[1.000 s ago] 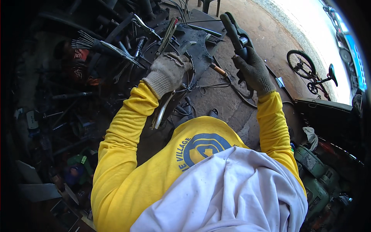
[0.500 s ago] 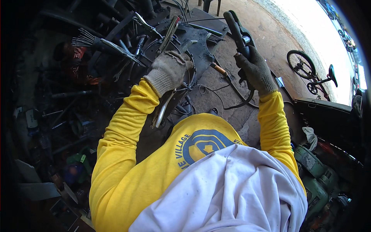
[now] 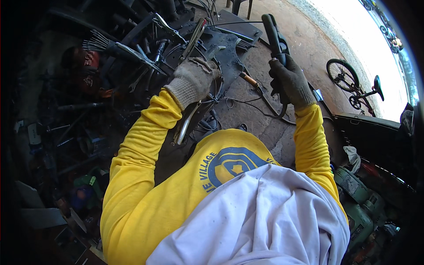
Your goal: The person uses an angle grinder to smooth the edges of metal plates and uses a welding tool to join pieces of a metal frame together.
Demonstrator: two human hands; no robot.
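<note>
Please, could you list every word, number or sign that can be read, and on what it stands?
Yellow shirt: dark blue lettering around an emblem, legible but not copied here; pale cloth covers part.
Reddish item, left: pale marks, too dim to read.
Green machine, right: marking too small.

The right hand (image 3: 290,82) grips 1 black tool (image 3: 274,36), left hand (image 3: 192,79) near metal pliers (image 3: 193,40).
</note>
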